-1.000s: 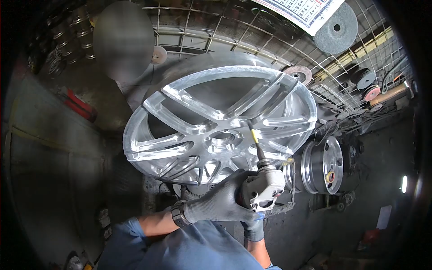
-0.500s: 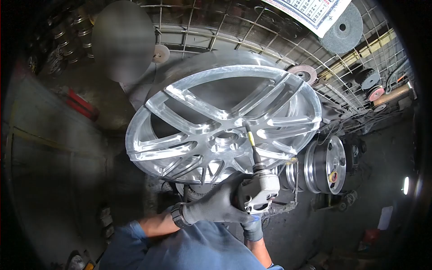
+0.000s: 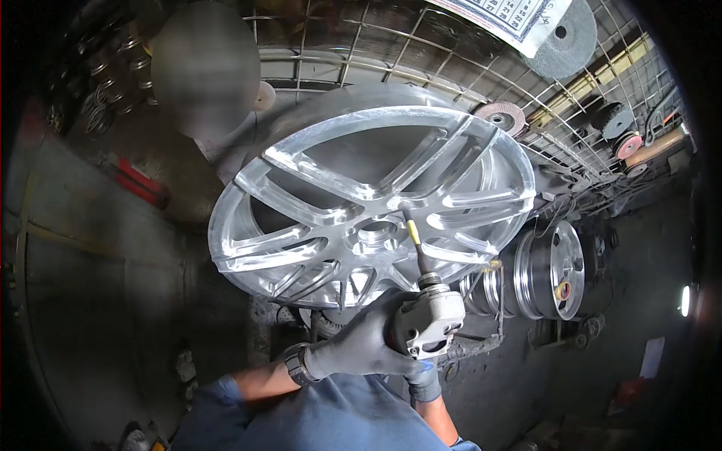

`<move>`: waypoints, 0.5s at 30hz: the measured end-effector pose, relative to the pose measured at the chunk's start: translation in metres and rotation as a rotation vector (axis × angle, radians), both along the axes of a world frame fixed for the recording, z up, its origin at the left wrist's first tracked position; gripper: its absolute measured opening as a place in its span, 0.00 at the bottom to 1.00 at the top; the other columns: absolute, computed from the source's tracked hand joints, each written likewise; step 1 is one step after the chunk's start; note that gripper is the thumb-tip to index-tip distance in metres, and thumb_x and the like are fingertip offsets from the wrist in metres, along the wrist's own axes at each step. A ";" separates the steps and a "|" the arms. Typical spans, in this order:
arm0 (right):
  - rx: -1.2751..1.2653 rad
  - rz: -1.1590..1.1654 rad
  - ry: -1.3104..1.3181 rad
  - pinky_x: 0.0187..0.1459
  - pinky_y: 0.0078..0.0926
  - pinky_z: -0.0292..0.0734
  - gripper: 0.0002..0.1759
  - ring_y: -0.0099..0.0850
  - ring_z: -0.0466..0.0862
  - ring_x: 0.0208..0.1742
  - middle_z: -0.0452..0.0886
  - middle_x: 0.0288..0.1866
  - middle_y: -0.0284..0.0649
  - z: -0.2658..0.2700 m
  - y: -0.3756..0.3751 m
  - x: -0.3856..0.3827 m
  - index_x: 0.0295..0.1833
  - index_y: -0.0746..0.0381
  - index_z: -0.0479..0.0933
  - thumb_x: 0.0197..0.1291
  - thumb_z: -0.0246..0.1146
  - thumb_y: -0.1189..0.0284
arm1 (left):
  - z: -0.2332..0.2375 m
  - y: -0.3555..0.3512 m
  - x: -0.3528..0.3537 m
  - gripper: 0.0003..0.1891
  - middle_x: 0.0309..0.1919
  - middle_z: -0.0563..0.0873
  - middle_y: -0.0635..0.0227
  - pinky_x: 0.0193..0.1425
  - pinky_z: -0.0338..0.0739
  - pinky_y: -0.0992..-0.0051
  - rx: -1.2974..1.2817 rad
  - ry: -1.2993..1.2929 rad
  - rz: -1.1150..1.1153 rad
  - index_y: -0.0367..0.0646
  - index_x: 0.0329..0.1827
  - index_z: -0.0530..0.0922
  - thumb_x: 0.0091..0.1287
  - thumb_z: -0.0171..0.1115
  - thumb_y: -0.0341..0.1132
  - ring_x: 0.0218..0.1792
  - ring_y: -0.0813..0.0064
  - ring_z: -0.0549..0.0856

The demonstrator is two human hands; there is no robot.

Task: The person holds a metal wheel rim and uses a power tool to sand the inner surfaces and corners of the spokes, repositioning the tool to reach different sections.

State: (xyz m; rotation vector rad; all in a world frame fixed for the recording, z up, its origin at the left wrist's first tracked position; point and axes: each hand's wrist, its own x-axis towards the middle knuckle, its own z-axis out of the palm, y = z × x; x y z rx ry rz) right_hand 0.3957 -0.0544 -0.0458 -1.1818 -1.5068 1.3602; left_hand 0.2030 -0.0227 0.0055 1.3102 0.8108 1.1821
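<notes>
A large bare-metal wheel rim [image 3: 331, 214] with many spokes stands tilted in front of me. My left hand [image 3: 365, 338], in a grey glove with a black watch at the wrist, is wrapped round the body of a power grinder [image 3: 436, 319]. Behind the tool, my right hand [image 3: 424, 379] is also gloved and closed on its rear part; its fingers are mostly hidden. The grinder's long shaft with a yellow band [image 3: 413, 231] points up at the rim, its tip at the hub face just above the centre hole.
Behind the rim is a wire grid [image 3: 361, 37] with a calendar sheet [image 3: 519, 19], a grey disc [image 3: 564, 41] and a flap disc [image 3: 502, 116]. More rims [image 3: 568, 267] stand at the right. A red object [image 3: 139, 180] lies at the left.
The shaft tip has shifted slightly left and up across the hub face. Both hands keep their hold. The view has shifted a little, moving the background.
</notes>
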 end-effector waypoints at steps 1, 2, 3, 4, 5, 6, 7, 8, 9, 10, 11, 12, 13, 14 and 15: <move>0.002 -0.013 -0.003 0.63 0.34 0.75 0.40 0.33 0.77 0.61 0.73 0.64 0.43 0.002 0.001 0.004 0.69 0.64 0.64 0.51 0.74 0.76 | -0.001 0.002 0.003 0.47 0.51 0.76 0.54 0.59 0.73 0.63 0.001 0.000 -0.004 0.33 0.63 0.68 0.44 0.81 0.50 0.55 0.60 0.79; 0.001 -0.027 0.001 0.63 0.34 0.75 0.40 0.33 0.76 0.62 0.73 0.64 0.43 0.003 0.001 0.007 0.70 0.63 0.64 0.52 0.73 0.76 | -0.001 0.004 0.006 0.47 0.52 0.76 0.54 0.59 0.74 0.63 0.024 0.015 -0.013 0.34 0.63 0.68 0.44 0.81 0.50 0.55 0.60 0.79; 0.001 -0.040 0.000 0.63 0.34 0.75 0.40 0.33 0.76 0.62 0.73 0.64 0.43 0.004 0.002 0.009 0.70 0.63 0.64 0.52 0.73 0.76 | 0.000 0.006 0.008 0.47 0.52 0.76 0.54 0.59 0.74 0.64 0.047 0.029 -0.021 0.34 0.64 0.68 0.43 0.81 0.50 0.56 0.61 0.79; -0.001 -0.047 0.001 0.63 0.34 0.75 0.39 0.33 0.76 0.62 0.73 0.64 0.43 0.004 0.002 0.011 0.70 0.63 0.64 0.52 0.73 0.76 | 0.002 0.008 0.010 0.47 0.52 0.76 0.54 0.59 0.74 0.64 0.049 0.030 -0.022 0.34 0.64 0.68 0.43 0.81 0.50 0.56 0.61 0.79; -0.003 -0.055 0.008 0.63 0.34 0.75 0.39 0.33 0.76 0.62 0.73 0.65 0.43 0.004 0.002 0.012 0.70 0.63 0.64 0.52 0.73 0.76 | 0.004 0.009 0.010 0.47 0.52 0.76 0.55 0.59 0.74 0.64 0.045 0.021 -0.034 0.35 0.64 0.68 0.44 0.81 0.49 0.56 0.61 0.79; -0.005 -0.054 0.012 0.63 0.34 0.75 0.39 0.33 0.76 0.62 0.73 0.65 0.43 0.003 0.002 0.014 0.70 0.63 0.64 0.53 0.73 0.76 | 0.006 0.009 0.010 0.46 0.53 0.76 0.55 0.60 0.74 0.64 0.040 0.012 -0.046 0.36 0.64 0.68 0.44 0.81 0.49 0.56 0.61 0.79; -0.009 -0.053 0.020 0.63 0.34 0.75 0.39 0.33 0.76 0.62 0.72 0.65 0.43 0.000 0.000 0.016 0.70 0.63 0.64 0.53 0.73 0.76 | 0.004 0.009 0.011 0.46 0.53 0.76 0.55 0.60 0.74 0.64 0.040 0.013 -0.046 0.36 0.64 0.68 0.44 0.81 0.49 0.56 0.61 0.79; -0.014 -0.047 0.024 0.63 0.34 0.75 0.39 0.33 0.76 0.62 0.72 0.65 0.43 -0.005 -0.001 0.018 0.70 0.63 0.64 0.53 0.73 0.76 | 0.002 0.009 0.011 0.46 0.53 0.76 0.55 0.60 0.74 0.64 0.043 0.000 -0.038 0.35 0.64 0.68 0.44 0.81 0.49 0.56 0.61 0.79; -0.019 -0.036 0.030 0.63 0.34 0.75 0.39 0.33 0.76 0.62 0.72 0.65 0.43 -0.011 -0.003 0.021 0.70 0.63 0.64 0.53 0.73 0.76 | 0.000 0.008 0.012 0.47 0.53 0.76 0.55 0.60 0.73 0.64 0.047 -0.013 -0.030 0.35 0.64 0.68 0.44 0.81 0.49 0.56 0.62 0.79; -0.025 -0.029 0.035 0.63 0.34 0.75 0.39 0.33 0.76 0.62 0.72 0.65 0.43 -0.016 -0.004 0.022 0.70 0.63 0.64 0.53 0.73 0.76 | -0.001 0.006 0.011 0.47 0.53 0.76 0.55 0.60 0.73 0.64 0.045 -0.010 -0.029 0.35 0.64 0.68 0.44 0.81 0.49 0.56 0.62 0.79; -0.031 -0.013 0.032 0.63 0.34 0.75 0.39 0.33 0.76 0.62 0.72 0.65 0.42 -0.014 -0.003 0.018 0.70 0.63 0.64 0.54 0.72 0.76 | -0.003 0.004 0.010 0.47 0.53 0.76 0.55 0.60 0.73 0.64 0.016 -0.035 -0.032 0.35 0.64 0.68 0.44 0.81 0.48 0.56 0.62 0.79; -0.033 -0.010 0.035 0.63 0.34 0.75 0.39 0.33 0.76 0.62 0.72 0.65 0.42 -0.010 -0.001 0.014 0.70 0.63 0.64 0.54 0.72 0.76 | -0.004 0.002 0.008 0.47 0.53 0.76 0.56 0.61 0.73 0.65 -0.013 -0.061 -0.034 0.35 0.64 0.67 0.44 0.81 0.48 0.56 0.62 0.79; 0.044 0.046 -0.015 0.64 0.33 0.74 0.39 0.33 0.75 0.63 0.72 0.65 0.42 -0.006 0.001 0.011 0.70 0.62 0.64 0.53 0.72 0.76 | -0.003 0.000 0.004 0.47 0.53 0.76 0.56 0.61 0.73 0.65 -0.014 -0.058 -0.031 0.35 0.64 0.67 0.44 0.81 0.48 0.56 0.62 0.79; 0.120 0.101 -0.065 0.65 0.33 0.73 0.39 0.33 0.74 0.63 0.72 0.66 0.41 -0.002 0.002 0.006 0.70 0.62 0.64 0.52 0.73 0.76 | 0.000 -0.001 0.000 0.47 0.53 0.76 0.56 0.61 0.72 0.65 -0.028 -0.015 -0.029 0.35 0.64 0.67 0.44 0.81 0.48 0.56 0.63 0.78; 0.088 0.117 -0.078 0.65 0.32 0.71 0.40 0.32 0.74 0.63 0.72 0.65 0.40 -0.005 0.000 0.006 0.70 0.62 0.65 0.51 0.73 0.77 | 0.003 -0.003 -0.004 0.46 0.53 0.75 0.57 0.61 0.72 0.65 -0.040 0.027 -0.029 0.35 0.64 0.67 0.44 0.81 0.47 0.56 0.63 0.78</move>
